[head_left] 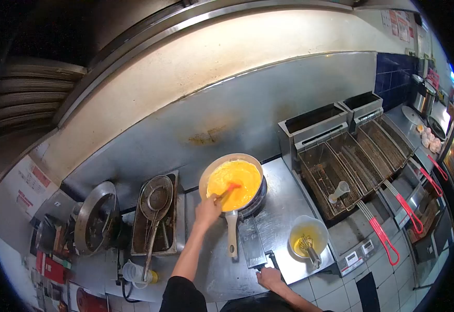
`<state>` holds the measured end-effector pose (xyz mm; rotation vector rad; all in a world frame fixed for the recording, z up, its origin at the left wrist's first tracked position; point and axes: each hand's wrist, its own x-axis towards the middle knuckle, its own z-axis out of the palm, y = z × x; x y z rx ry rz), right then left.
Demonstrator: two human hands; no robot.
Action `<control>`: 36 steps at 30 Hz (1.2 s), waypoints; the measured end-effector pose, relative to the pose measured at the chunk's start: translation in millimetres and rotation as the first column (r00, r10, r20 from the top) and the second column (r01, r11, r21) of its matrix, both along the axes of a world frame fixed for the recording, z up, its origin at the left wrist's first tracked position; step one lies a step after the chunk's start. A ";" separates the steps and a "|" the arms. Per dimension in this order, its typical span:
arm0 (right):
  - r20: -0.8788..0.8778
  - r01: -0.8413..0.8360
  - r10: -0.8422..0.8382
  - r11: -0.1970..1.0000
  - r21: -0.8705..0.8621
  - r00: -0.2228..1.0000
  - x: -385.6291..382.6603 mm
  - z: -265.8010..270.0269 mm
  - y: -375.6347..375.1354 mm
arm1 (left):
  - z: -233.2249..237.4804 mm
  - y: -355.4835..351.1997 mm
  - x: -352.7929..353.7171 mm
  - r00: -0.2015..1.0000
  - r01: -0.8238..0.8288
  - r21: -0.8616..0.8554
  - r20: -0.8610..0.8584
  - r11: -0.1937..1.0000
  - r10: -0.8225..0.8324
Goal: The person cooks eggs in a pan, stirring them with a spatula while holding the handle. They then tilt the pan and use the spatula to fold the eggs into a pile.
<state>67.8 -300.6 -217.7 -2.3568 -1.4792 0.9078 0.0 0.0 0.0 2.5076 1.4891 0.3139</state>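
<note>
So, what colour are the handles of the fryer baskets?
Red handles; they show best in the head view.

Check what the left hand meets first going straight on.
The left hand, gripping a spatula, likely meets the near rim of the pan, then the egg; height above that rim is unclear.

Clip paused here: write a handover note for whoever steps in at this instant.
Left hand: grips the spatula, tip in the egg.
Right hand: at the counter edge, grip unclear.
Pan sits on the burner; bowl with whisk stands to its right.
Done: egg is in the pan.
Left: egg looks wet, so it probably needs more stirring.
</note>
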 end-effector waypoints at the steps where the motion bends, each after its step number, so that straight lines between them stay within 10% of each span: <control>1: -0.030 0.009 -0.008 0.999 0.039 1.000 15.4 12.9 -6.9 | -4.7 -13.5 4.0 0.998 0.046 -0.033 0.042 0.998 -0.044; 7: -0.741 0.364 -0.062 0.896 0.254 0.669 2.4 35.8 65.7 | 15.5 8.5 -26.0 0.996 0.076 -0.003 0.053 0.997 -0.075; 9: -0.946 0.511 -0.076 0.854 0.102 0.316 -17.0 54.2 102.1 | -12.6 27.1 -12.9 1.000 -0.007 0.025 0.003 1.000 0.007; 10: -0.943 0.507 -0.075 0.855 0.107 0.325 -20.0 72.7 112.2 | 1.9 6.1 -9.2 0.993 0.065 0.002 0.099 0.998 -0.065; 12: -0.976 0.471 -0.131 0.860 -0.199 -0.173 -19.5 109.5 123.9 | 21.7 -15.6 -16.8 0.986 0.117 0.010 0.118 0.993 -0.117; 36: -0.966 0.583 -0.128 0.776 -0.239 -0.225 -34.9 96.5 160.1 | -8.3 15.1 -13.1 0.990 0.071 -0.011 0.121 0.997 -0.069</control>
